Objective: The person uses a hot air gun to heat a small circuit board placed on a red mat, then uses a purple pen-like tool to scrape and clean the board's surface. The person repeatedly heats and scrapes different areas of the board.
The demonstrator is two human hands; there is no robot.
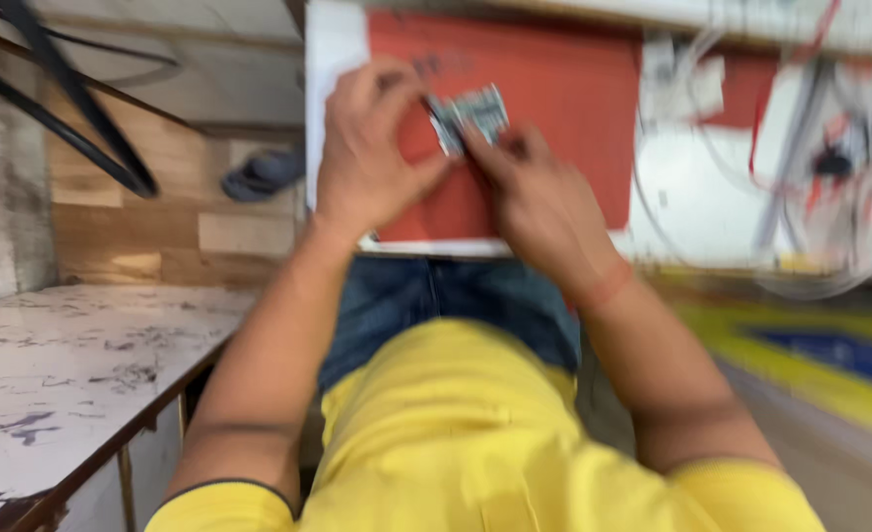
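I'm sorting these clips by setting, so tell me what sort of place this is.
Probably a small electronics repair or assembly bench. Both hands, left hand and right hand, hold a small circuit board over a red work mat, with a tangle of wires on the white bench to the right.

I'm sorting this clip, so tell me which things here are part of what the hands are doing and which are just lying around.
In use:
- small circuit board, held between both hands
- left hand
- right hand
- red mat beneath them

Lying about:
- clear tubing and wires, right
- marble-patterned tabletop, left
- dark sandal on the floor
- black cables, upper left
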